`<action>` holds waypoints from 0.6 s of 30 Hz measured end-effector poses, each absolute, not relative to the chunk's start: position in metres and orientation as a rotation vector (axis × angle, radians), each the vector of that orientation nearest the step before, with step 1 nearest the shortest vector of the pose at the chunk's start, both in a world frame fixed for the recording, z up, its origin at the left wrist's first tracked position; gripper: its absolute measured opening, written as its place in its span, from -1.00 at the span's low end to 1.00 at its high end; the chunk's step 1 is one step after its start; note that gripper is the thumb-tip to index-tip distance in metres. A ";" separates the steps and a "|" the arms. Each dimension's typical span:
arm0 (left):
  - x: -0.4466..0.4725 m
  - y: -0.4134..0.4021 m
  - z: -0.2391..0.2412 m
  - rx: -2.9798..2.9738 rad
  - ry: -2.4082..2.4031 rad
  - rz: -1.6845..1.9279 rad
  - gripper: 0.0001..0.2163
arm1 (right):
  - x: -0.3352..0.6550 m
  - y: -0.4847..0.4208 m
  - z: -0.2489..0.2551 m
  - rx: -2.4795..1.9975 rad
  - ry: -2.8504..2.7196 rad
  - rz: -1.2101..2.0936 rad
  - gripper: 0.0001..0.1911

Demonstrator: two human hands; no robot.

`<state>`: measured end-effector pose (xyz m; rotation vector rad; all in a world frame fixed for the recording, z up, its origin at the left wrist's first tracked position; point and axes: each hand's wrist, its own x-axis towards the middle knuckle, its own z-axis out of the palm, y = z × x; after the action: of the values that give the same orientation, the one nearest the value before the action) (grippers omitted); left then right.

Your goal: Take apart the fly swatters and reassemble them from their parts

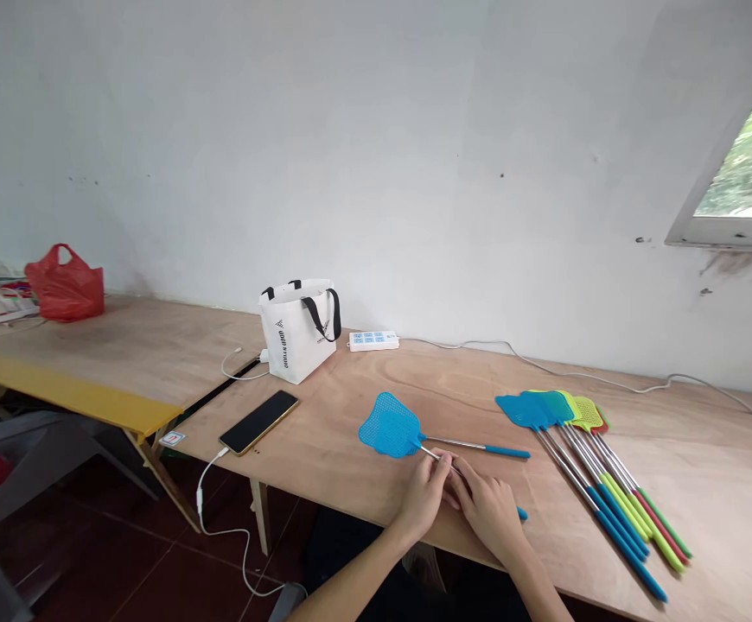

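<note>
Two blue fly swatters [390, 427] lie with heads stacked on the plywood table [415, 380]. My left hand [424, 494] pinches the metal rod of the nearer swatter just behind its head. My right hand [489, 510] is closed round the same rod further back, and the blue handle tip [522, 514] shows past it. The other swatter's rod and blue handle [506, 451] lie free just beyond my hands.
A row of several swatters [600, 466] in blue, green, yellow and red lies at the right. A phone [259, 421] on a cable, a white tote bag [298, 328] and a power strip [373, 340] sit further left. A red plastic bag [65, 282] rests on the neighbouring table.
</note>
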<state>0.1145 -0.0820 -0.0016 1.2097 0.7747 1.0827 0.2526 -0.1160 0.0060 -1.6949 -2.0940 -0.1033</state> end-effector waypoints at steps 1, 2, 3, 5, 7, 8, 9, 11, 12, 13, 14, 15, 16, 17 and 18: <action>0.114 -0.082 -0.001 1.212 0.775 1.082 -0.44 | 0.252 -0.116 0.006 -1.696 -2.096 -0.105 -0.59; 0.114 -0.083 -0.001 1.215 0.776 1.081 -0.45 | 0.252 -0.116 0.006 -1.699 -2.097 -0.109 -0.59; 0.114 -0.083 0.000 1.215 0.778 1.081 -0.45 | 0.252 -0.116 0.007 -1.703 -2.098 -0.115 -0.59; 0.114 -0.083 0.000 1.212 0.782 1.081 -0.44 | 0.253 -0.116 0.006 -1.713 -2.100 -0.130 -0.60; 0.114 -0.083 0.001 1.208 0.781 1.081 -0.44 | 0.253 -0.116 0.006 -1.717 -2.101 -0.139 -0.59; 0.114 -0.083 0.001 1.205 0.779 1.081 -0.44 | 0.253 -0.116 0.005 -1.718 -2.100 -0.142 -0.59; 0.114 -0.083 0.001 1.203 0.775 1.081 -0.45 | 0.253 -0.116 0.005 -1.720 -2.100 -0.144 -0.59; 0.114 -0.083 0.001 1.199 0.770 1.080 -0.45 | 0.253 -0.116 0.005 -1.726 -2.102 -0.150 -0.59; 0.114 -0.084 0.001 1.199 0.771 1.080 -0.45 | 0.253 -0.117 0.006 -1.729 -2.106 -0.155 -0.59; 0.114 -0.084 0.001 1.198 0.772 1.080 -0.45 | 0.253 -0.117 0.006 -1.732 -2.109 -0.158 -0.59; 0.114 -0.084 0.002 1.197 0.774 1.080 -0.45 | 0.252 -0.117 0.007 -1.734 -2.111 -0.158 -0.60; 0.113 -0.084 0.002 1.195 0.776 1.080 -0.44 | 0.252 -0.118 0.008 -1.732 -2.112 -0.157 -0.60; 0.113 -0.084 0.002 1.192 0.778 1.082 -0.44 | 0.252 -0.118 0.009 -1.730 -2.109 -0.155 -0.61; 0.113 -0.084 0.003 1.187 0.781 1.082 -0.43 | 0.251 -0.118 0.009 -1.729 -2.104 -0.152 -0.61; 0.113 -0.084 0.003 1.182 0.784 1.081 -0.42 | 0.251 -0.119 0.010 -1.726 -2.099 -0.146 -0.61</action>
<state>0.1130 -0.0842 0.0031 1.1820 0.7838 1.0808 0.2506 -0.1188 0.0104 -1.7259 -2.0989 -0.1455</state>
